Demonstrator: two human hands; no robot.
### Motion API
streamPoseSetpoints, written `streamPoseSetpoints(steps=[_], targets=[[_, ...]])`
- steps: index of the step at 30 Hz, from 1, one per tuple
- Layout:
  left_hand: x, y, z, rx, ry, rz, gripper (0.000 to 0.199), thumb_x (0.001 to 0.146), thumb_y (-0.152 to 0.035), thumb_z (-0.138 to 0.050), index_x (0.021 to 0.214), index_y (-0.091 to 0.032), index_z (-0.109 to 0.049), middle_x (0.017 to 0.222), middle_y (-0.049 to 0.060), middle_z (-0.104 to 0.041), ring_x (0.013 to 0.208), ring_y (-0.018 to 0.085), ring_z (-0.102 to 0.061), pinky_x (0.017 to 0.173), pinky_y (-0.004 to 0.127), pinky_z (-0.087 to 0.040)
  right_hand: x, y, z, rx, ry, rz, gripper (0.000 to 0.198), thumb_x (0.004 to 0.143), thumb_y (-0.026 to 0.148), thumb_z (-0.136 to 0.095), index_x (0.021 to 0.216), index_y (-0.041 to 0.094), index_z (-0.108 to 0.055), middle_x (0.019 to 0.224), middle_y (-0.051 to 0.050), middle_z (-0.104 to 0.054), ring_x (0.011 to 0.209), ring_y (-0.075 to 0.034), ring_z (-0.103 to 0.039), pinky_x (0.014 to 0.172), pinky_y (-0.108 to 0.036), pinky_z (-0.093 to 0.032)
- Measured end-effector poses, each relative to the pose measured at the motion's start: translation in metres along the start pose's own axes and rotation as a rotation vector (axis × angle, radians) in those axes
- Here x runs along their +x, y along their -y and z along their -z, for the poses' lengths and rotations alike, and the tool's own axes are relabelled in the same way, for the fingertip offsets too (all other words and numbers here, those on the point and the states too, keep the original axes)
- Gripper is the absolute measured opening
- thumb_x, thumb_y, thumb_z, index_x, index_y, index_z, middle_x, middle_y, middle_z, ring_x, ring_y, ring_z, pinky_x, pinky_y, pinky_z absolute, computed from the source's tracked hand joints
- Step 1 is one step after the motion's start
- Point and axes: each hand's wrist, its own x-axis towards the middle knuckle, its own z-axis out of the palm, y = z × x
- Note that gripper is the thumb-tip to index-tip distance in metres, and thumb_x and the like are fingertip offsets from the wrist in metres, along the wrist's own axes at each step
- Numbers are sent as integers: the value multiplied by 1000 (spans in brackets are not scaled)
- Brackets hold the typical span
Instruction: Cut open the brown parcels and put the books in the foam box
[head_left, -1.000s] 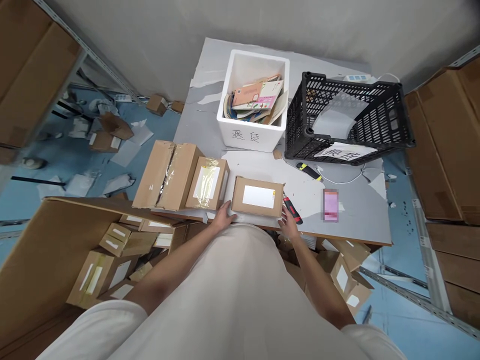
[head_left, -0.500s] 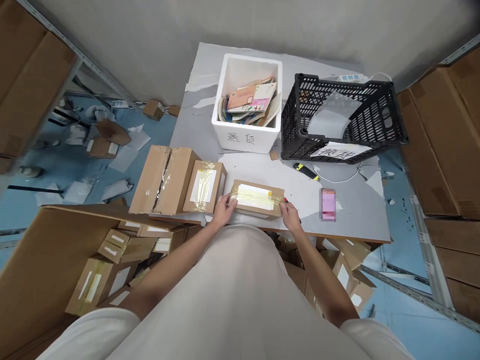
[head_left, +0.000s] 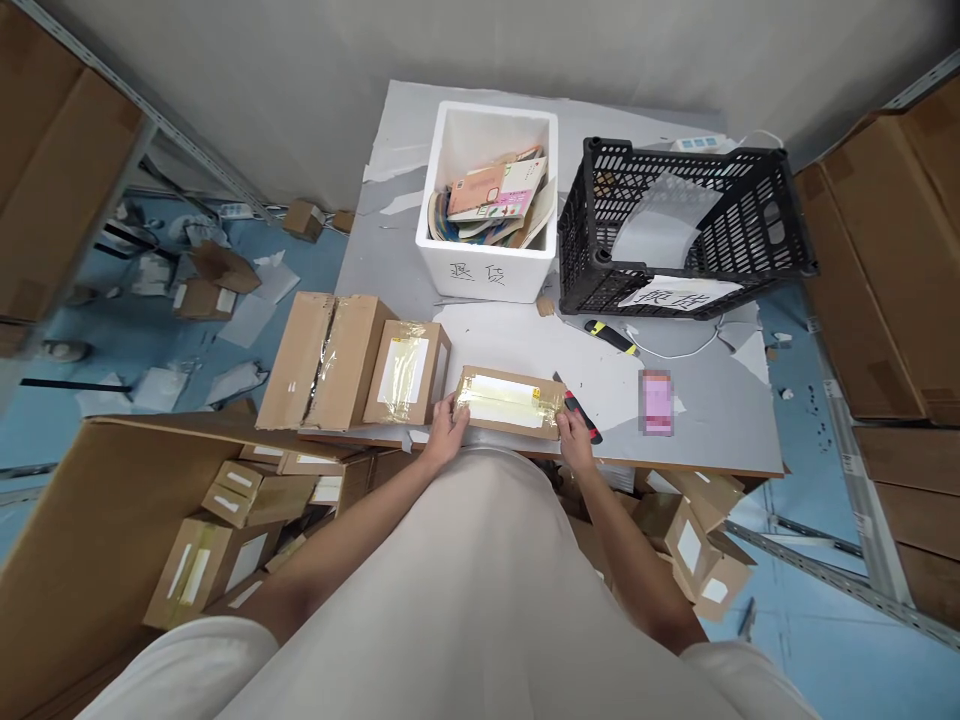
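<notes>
A small taped cardboard box [head_left: 508, 400] with a white label on top lies near the front edge of the table [head_left: 720, 420]. My left hand [head_left: 448, 430] grips its left end, and my right hand [head_left: 574, 438] grips its right end. Just behind my right hand lies a red and black utility knife [head_left: 581, 412]. To the left of my left hand stands another taped, labelled box [head_left: 407, 372], touching a larger cardboard box [head_left: 322, 360].
A white foam box [head_left: 487, 270] holds several books. Beside it stands a black plastic crate [head_left: 675, 280]. A yellow and black cutter [head_left: 611, 337] and a pink, blurred phone-like item [head_left: 657, 403] lie on the table. Several parcels [head_left: 217, 560] fill a big carton [head_left: 67, 520] at lower left.
The box has shifted slightly and its top now tilts more towards me, both hands still on its ends. More of the red and black knife shows beside it. The view has moved a little.
</notes>
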Motion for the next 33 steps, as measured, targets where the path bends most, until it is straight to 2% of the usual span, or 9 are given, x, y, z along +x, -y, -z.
streamPoseSetpoints(steps=[4, 9, 11, 16, 20, 23, 26, 29, 33], targets=[[-3, 9, -3, -51, 50, 16, 54, 91, -44, -43, 137, -17, -32, 139, 16, -40, 135, 22, -35, 113, 42, -26, -2, -6, 1, 79, 46, -13, 55, 91, 54, -34, 122, 18, -62, 116, -13, -62, 110, -25, -52, 96, -41, -42], [-4, 12, -3, -122, 85, 11, 56, 92, -42, -42, 140, -16, -28, 143, 17, -42, 132, 21, -41, 110, 38, -33, -12, -20, 4, 430, 192, -177, 52, 89, 44, -37, 137, 27, -48, 131, -8, -57, 115, -21, -56, 94, -40, -47], [-5, 15, -1, -132, 93, 9, 60, 90, -43, -46, 142, -18, -28, 144, 16, -41, 131, 21, -43, 107, 37, -36, -16, -26, 4, 489, 218, -184, 57, 83, 39, -46, 139, 29, -45, 134, -8, -56, 116, -21, -57, 95, -41, -47], [-10, 34, -3, -168, 204, -41, 77, 81, -44, -60, 146, -22, -26, 143, 13, -45, 135, 24, -40, 109, 43, -34, -19, -34, -8, 353, 281, -108, 59, 74, 32, -58, 131, 23, -50, 129, -11, -60, 114, -21, -59, 100, -42, -44], [-4, 40, -7, -147, 202, -46, 65, 84, -43, -54, 142, -18, -37, 134, 14, -52, 131, 24, -43, 109, 43, -33, -14, -30, -17, 167, 179, -34, 43, 81, 37, -50, 119, 18, -56, 118, -13, -63, 103, -23, -62, 89, -41, -50], [4, 30, -6, -111, 95, -41, 61, 85, -42, -50, 140, -18, -41, 126, 14, -53, 122, 24, -50, 103, 41, -40, -4, -22, -12, 57, 127, -5, 36, 84, 43, -45, 103, 17, -61, 105, -13, -64, 95, -24, -61, 82, -40, -51], [10, 13, -3, -8, 2, -40, 60, 86, -40, -51, 142, -21, -41, 111, 10, -53, 104, 21, -56, 93, 38, -46, 12, -12, -2, -24, 89, 11, 38, 88, 49, -40, 92, 18, -63, 94, -11, -61, 93, -25, -56, 87, -43, -46], [16, -1, -1, 66, -17, -44, 55, 88, -42, -48, 139, -19, -46, 96, 8, -53, 91, 21, -56, 90, 39, -47, 28, -2, 3, -82, 72, 25, 44, 91, 52, -34, 92, 19, -64, 92, -10, -59, 95, -26, -54, 92, -44, -41], [22, -3, -3, 105, -15, -12, 51, 90, -42, -43, 130, -13, -56, 86, 9, -54, 92, 26, -55, 92, 42, -44, 34, 1, -2, -118, 100, 28, 47, 91, 52, -33, 94, 18, -65, 88, -10, -58, 91, -26, -54, 90, -43, -42]])
